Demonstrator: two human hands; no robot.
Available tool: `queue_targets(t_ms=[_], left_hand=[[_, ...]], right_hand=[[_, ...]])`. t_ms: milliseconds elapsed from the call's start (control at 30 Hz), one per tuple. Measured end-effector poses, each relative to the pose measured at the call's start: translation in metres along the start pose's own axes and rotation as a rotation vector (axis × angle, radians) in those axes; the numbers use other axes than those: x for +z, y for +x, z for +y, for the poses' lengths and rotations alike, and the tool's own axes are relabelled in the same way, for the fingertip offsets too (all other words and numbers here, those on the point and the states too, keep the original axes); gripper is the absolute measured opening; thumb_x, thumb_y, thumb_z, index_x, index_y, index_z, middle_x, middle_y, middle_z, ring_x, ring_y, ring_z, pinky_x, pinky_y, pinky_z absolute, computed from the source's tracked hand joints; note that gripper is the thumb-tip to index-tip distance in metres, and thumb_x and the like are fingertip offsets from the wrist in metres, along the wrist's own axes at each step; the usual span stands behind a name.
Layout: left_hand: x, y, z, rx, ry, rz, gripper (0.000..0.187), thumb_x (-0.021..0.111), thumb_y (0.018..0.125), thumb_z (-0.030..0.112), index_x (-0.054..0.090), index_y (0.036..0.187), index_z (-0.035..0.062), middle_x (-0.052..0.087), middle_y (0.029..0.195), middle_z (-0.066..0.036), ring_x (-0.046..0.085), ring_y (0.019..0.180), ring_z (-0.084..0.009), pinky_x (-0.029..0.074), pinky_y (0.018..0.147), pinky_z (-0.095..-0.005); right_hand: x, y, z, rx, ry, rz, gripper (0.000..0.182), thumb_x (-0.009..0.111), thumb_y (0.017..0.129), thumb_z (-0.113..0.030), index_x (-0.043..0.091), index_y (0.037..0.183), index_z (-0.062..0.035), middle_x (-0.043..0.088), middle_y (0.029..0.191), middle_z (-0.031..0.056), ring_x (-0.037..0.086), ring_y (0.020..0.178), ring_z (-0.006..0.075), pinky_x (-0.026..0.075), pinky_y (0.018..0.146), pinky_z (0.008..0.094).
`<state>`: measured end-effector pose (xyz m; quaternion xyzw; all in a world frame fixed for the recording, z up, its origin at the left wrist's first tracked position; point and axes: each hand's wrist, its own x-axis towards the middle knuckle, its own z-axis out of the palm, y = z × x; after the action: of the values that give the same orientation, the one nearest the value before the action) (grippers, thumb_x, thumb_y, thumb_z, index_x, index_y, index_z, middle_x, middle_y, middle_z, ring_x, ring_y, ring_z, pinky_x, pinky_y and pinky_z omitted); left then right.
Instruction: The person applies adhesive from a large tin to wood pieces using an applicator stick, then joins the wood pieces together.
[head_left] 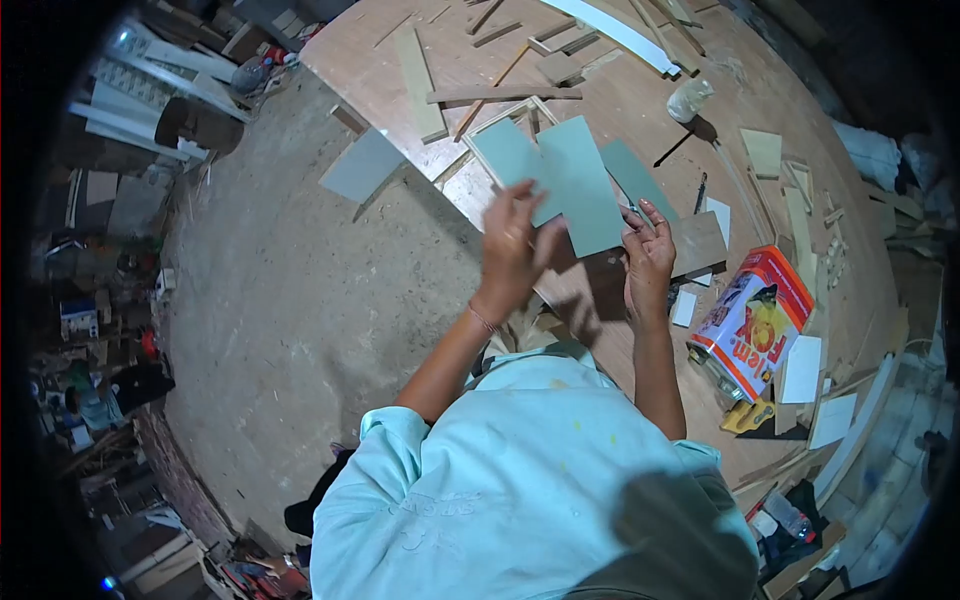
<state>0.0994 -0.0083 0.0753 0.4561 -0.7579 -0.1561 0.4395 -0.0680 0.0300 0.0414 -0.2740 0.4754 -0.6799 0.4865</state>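
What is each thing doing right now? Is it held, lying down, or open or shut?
left hand: raised, fingers on the grey-green panel.
right hand: raised, gripping the panel's lower right edge.
grey-green panel: held up in both hands, tilted.
second grey panel: lying flat, sticking out over the worktable's edge.
glue can: on its side; lid hidden.
worktable: littered with wood strips.

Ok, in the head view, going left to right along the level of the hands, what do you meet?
Concrete floor → left hand → grey-green panel held up between both hands → right hand → red and white tin lying on the workbench → white tile.
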Motion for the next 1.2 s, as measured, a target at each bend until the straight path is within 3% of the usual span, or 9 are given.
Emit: queue_targets(t_ms=[233,333,500,667,733,867,1067,1167,1200], left_hand=[[0.013,0.081,-0.106,-0.229,0.14,-0.051,0.021,0.058,0.073,0.001,0.06,0.094,0.0003,0.06,0.091,-0.014,0.059,0.084,-0.0255,0.047,0.074,-0.0319],[0.029,0.101,-0.141,-0.066,0.121,-0.148,0.021,0.058,0.074,0.002,0.06,0.094,0.0003,0.061,0.091,-0.014,0.06,0.08,-0.0238,0.047,0.07,-0.0311],[0.046,0.128,-0.154,-0.379,-0.389,-0.376,0.015,0.055,0.081,0.01,0.062,0.089,-0.0006,0.062,0.081,-0.016,0.062,0.069,-0.0231,0.048,0.059,-0.0312],[0.037,0.15,-0.174,-0.104,-0.227,-0.54,0.017,0.059,0.074,0.005,0.062,0.091,0.0024,0.061,0.087,-0.011,0.058,0.075,-0.0247,0.046,0.068,-0.0334],[0.035,0.153,-0.175,0.421,-0.007,-0.732,0.021,0.058,0.075,0.004,0.061,0.096,0.0051,0.059,0.097,-0.008,0.053,0.092,-0.0263,0.042,0.078,-0.0306],[0.035,0.15,-0.169,0.58,0.054,-0.892,0.026,0.062,0.073,0.014,0.061,0.098,0.0109,0.057,0.103,-0.004,0.046,0.101,-0.0252,0.036,0.078,-0.0402],[0.05,0.145,-0.185,0.515,-0.055,-0.925,0.021,0.061,0.072,0.017,0.064,0.093,0.0153,0.06,0.094,-0.002,0.049,0.094,-0.0229,0.031,0.075,-0.0468],[0.039,0.153,-0.194,0.525,-0.031,-0.856,0.018,0.059,0.072,0.013,0.064,0.089,0.0142,0.061,0.087,-0.005,0.051,0.091,-0.0232,0.031,0.075,-0.0496],[0.037,0.157,-0.193,0.357,-0.138,-0.898,0.015,0.058,0.073,0.012,0.065,0.086,0.0123,0.061,0.084,-0.006,0.052,0.089,-0.0238,0.031,0.076,-0.0507]], right_hand=[[-0.002,0.024,0.003,0.032,-0.053,0.089,0.044,0.042,0.078,0.009,0.034,0.121,0.0015,0.054,0.105,0.0146,0.051,0.092,0.0116,0.041,0.077,0.0202],[-0.002,0.038,0.011,0.012,-0.074,0.19,0.044,0.039,0.076,0.011,0.035,0.12,0.0024,0.054,0.101,0.0135,0.051,0.095,0.0129,0.039,0.081,0.0215],[0.026,0.058,0.025,0.067,-0.149,0.321,0.044,0.036,0.075,0.011,0.035,0.119,0.0036,0.054,0.1,0.0139,0.051,0.094,0.0135,0.038,0.084,0.0232],[0.05,0.069,0.025,-0.012,-0.101,0.534,0.042,0.035,0.077,0.011,0.036,0.118,0.0038,0.055,0.097,0.0133,0.052,0.09,0.0136,0.039,0.081,0.0232],[0.052,0.068,0.024,-0.032,-0.112,0.636,0.041,0.035,0.078,0.011,0.036,0.118,0.0036,0.056,0.096,0.0129,0.052,0.089,0.0135,0.04,0.08,0.0229],[0.054,0.064,0.035,-0.04,-0.178,0.718,0.041,0.035,0.078,0.01,0.037,0.118,0.0028,0.056,0.096,0.0127,0.051,0.091,0.0144,0.037,0.084,0.0236],[0.052,0.064,0.049,-0.106,-0.333,0.722,0.039,0.035,0.079,0.008,0.038,0.118,0.0023,0.055,0.097,0.0134,0.051,0.091,0.0151,0.036,0.085,0.0246],[0.078,0.075,0.031,0.021,-0.033,0.774,0.04,0.037,0.077,0.007,0.04,0.117,0.0031,0.052,0.105,0.0134,0.05,0.097,0.0161,0.034,0.089,0.0252],[0.076,0.077,0.031,0.01,-0.04,0.775,0.04,0.037,0.077,0.007,0.04,0.117,0.0031,0.052,0.105,0.0134,0.05,0.097,0.0161,0.034,0.089,0.0252]])
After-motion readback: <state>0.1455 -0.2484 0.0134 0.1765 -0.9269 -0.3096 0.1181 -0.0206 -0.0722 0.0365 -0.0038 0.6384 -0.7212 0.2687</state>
